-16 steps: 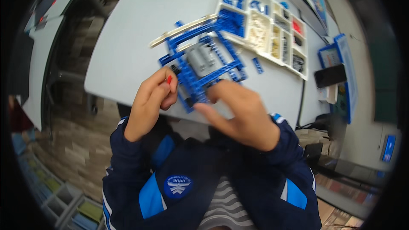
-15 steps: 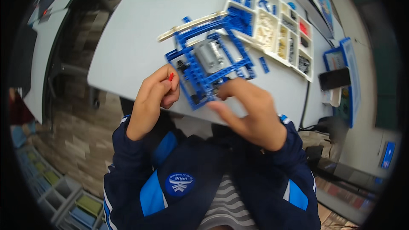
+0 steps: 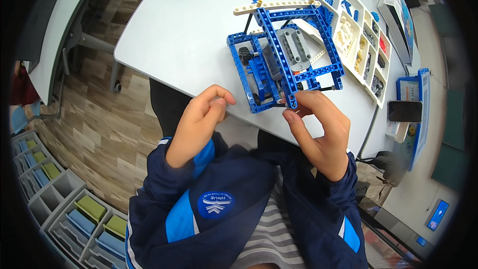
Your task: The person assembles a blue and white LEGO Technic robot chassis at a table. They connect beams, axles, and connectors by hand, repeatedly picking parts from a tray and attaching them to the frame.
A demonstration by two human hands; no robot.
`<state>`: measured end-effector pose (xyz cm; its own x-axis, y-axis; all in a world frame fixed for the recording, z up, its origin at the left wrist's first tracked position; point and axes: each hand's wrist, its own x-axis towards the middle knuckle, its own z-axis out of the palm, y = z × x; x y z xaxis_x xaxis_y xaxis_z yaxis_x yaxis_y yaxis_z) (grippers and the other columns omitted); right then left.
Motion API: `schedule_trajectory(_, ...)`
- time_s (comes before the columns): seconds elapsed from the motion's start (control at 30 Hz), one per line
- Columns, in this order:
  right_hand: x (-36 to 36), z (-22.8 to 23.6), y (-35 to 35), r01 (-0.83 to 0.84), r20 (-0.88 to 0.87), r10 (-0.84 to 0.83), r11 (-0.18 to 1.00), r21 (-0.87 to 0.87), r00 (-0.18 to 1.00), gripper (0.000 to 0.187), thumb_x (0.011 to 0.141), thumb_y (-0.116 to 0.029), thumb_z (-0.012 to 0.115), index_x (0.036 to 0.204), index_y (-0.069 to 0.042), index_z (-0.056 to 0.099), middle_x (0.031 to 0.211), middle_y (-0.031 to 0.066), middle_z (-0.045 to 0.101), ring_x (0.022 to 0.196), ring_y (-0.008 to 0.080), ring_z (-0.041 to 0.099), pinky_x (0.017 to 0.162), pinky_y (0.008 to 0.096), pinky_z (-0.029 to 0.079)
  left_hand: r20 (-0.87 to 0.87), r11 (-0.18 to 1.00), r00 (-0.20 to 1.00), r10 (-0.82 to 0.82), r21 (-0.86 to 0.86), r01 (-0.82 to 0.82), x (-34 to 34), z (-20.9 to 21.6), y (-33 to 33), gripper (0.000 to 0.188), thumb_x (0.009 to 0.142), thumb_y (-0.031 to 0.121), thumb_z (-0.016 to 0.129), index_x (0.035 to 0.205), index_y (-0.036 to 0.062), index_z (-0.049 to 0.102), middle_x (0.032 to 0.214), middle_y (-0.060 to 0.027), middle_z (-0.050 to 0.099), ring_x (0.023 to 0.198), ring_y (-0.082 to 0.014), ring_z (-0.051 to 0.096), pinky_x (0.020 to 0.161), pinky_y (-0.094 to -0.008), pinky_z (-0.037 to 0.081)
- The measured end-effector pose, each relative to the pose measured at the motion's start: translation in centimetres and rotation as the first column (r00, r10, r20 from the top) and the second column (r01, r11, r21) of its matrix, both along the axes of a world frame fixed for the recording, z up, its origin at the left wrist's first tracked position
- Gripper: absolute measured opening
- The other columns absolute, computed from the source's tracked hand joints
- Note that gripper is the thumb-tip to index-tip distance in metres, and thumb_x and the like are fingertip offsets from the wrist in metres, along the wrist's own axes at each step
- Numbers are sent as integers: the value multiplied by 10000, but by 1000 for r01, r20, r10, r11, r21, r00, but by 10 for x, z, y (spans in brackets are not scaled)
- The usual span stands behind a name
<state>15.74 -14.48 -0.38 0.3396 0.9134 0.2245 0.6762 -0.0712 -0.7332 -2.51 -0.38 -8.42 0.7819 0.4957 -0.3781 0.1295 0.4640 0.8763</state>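
A blue building-brick model point(image 3: 271, 72) of beams, with a grey block and black wheels inside its open frame, sits at the near table edge. My right hand point(image 3: 323, 132) is closed at the model's near lower corner, thumb and forefinger pinching about the end of a blue beam. A tiny pale-yellow bit shows by those fingertips, too small to name. Left of the model, my left hand point(image 3: 201, 122) is apart from it, forefinger curled against the thumb. Whatever it holds, if anything, is hidden. A long white beam point(image 3: 276, 6) runs across the model's far top.
A white sorting tray point(image 3: 381, 100) of blue, white, yellow, black and red pieces stands right of the model on the white table point(image 3: 179, 35). Beyond it is an upright box point(image 3: 398, 20). A phone point(image 3: 404, 111) rests on a blue-rimmed bin point(image 3: 422, 94) at right.
The view has shifted, and the model shows more upright and turned. The small red piece in my left fingers no longer shows. My right hand has come to pinch the model's near corner.
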Motion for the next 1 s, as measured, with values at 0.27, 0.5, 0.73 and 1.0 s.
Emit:
schedule_trajectory(0.27,0,-12,10,-54,53,53,999,4,997,220,807,67,729,1020,24,691,933,137,697,753,253,684,664,320,537,36,992,992,-123,-13,124,1,-2,-7,276,1066,154,449,1220,6,623,630,93,364,540,-5,276,502,-221,226)
schedule_trajectory(0.5,-2,-16,7,-31,130,29,999,16,991,218,797,69,732,1005,18,693,926,134,702,754,268,680,665,332,539,201,946,975,-90,-287,147,2,2,-8,296,1058,175,472,1270,-10,565,649,118,283,548,-13,238,501,-222,183)
schedule_trajectory(0.73,-5,-20,6,-9,136,4,999,37,991,229,781,70,746,996,11,695,919,131,702,764,274,680,660,334,541,156,969,986,-63,-226,97,8,-1,-14,255,1060,179,473,1226,10,567,657,103,330,549,-6,250,502,-212,183)
schedule_trajectory(1.0,8,-21,-21,163,143,-186,974,155,972,155,811,56,752,954,18,707,879,115,716,728,190,688,682,281,537,60,990,998,33,-142,-25,0,-2,-13,211,1067,163,455,1206,20,521,710,52,454,548,8,275,484,-185,205)
